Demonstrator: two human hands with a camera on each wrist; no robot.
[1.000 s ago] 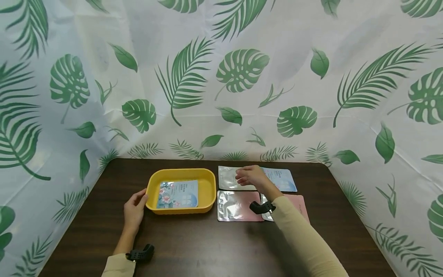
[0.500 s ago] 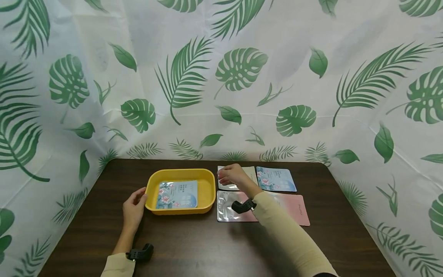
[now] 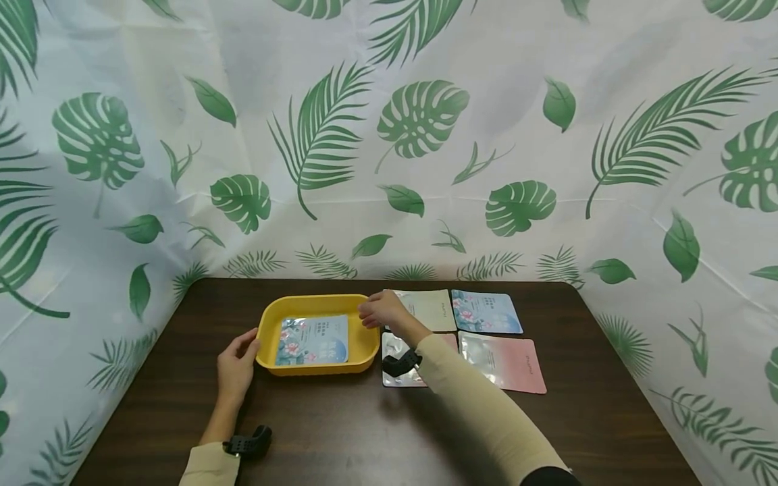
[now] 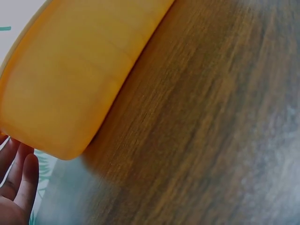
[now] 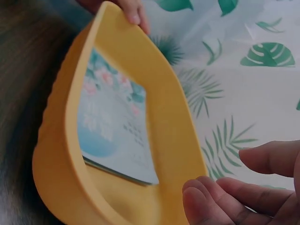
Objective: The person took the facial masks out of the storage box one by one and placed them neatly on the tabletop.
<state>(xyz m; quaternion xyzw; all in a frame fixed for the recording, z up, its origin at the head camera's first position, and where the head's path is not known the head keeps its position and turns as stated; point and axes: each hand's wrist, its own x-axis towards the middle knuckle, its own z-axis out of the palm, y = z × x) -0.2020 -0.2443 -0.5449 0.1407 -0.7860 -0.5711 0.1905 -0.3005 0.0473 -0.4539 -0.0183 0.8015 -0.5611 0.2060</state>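
A yellow plastic tray (image 3: 363,347) sits on the dark table, with a blue floral foil sachet (image 3: 313,341), like a face mask packet, lying flat inside. At the tray's left end my left hand (image 3: 236,368) touches the rim, its thumb (image 4: 29,176) standing off the wall in the left wrist view. My right hand (image 3: 385,312) hovers at the tray's right rim. In the right wrist view its thumb (image 5: 267,157) and fingers (image 5: 211,201) stand apart with nothing between them. My right forearm hides part of the nearer left pink-and-silver sachet (image 3: 394,345).
Right of the tray lie a cream sachet (image 3: 428,309), another blue floral sachet (image 3: 486,312) and a second pink-and-silver sachet (image 3: 510,361), in two rows. A leaf-patterned cloth (image 3: 340,236) rises behind the dark wooden table (image 3: 340,432).
My right hand has moved left from above the cream sachet to the tray's right rim, uncovering the sachets at the right. The left hand and the tray have stayed in place.
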